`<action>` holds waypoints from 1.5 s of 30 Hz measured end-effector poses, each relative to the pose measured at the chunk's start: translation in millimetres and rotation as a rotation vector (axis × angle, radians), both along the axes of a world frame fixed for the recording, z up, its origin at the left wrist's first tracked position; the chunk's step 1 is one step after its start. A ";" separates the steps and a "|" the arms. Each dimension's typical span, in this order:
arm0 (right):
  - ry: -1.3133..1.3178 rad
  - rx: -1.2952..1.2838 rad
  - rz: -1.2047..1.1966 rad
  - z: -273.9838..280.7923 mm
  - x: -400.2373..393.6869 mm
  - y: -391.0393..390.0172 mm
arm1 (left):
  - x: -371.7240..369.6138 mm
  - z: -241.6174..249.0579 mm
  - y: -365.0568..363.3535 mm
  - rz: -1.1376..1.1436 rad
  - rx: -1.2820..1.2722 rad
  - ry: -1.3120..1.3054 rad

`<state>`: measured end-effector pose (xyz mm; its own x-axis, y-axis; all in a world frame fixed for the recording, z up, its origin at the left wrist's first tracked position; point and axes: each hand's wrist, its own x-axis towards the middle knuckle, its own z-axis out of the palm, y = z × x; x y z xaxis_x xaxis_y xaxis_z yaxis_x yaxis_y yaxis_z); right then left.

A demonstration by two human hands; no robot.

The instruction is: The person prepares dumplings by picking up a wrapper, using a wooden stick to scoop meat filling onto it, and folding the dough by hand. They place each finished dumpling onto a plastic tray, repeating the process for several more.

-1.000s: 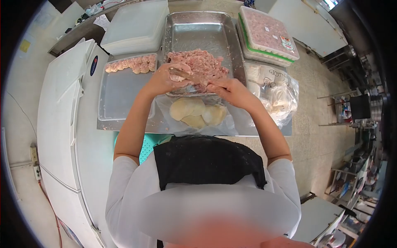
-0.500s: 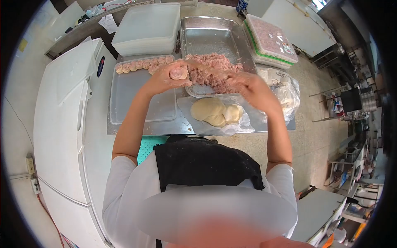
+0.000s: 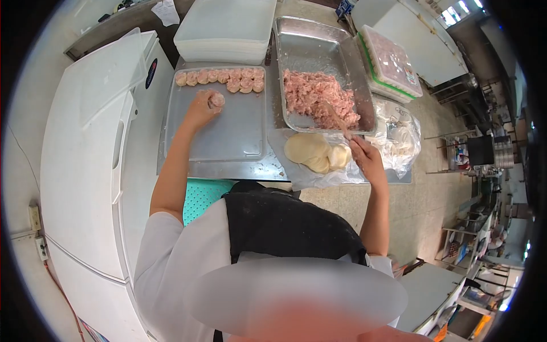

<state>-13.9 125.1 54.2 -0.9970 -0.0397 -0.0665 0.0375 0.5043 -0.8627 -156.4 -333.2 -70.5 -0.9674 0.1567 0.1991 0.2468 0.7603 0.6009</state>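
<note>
My left hand is closed round a small meat-topped dumpling, held over the shallow plastic tray just below its rows of dumplings. My right hand grips a thin spatula, whose far end reaches into the pink minced meat. The meat lies in the near part of a deep metal pan. Round pale dough wrappers rest on a plastic sheet between the pan and my body.
Stacked translucent lids or trays stand behind the plastic tray. Right of the pan are a green-rimmed meat box and plastic bags. A white refrigerator stands at the left, a teal perforated stool below the table.
My left hand has moved left with the dumpling, from beside the pan to over the tray. My right hand has drawn back toward the pan's near right corner. The view has shifted slightly.
</note>
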 end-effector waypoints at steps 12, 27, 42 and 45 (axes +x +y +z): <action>-0.201 -0.107 -0.212 -11.2 36.4 14.1 | -55.1 -19.8 34.5 0.160 -0.075 0.092; 0.418 1.134 0.490 -29.3 -85.9 1.2 | 99.2 55.4 189.8 -0.269 0.292 -0.125; 0.371 0.978 0.765 -4.7 -144.0 48.9 | 138.9 18.9 239.9 0.065 0.443 -0.069; 0.470 0.893 0.779 -44.5 -137.4 41.0 | 139.3 35.1 238.9 0.161 0.460 -0.039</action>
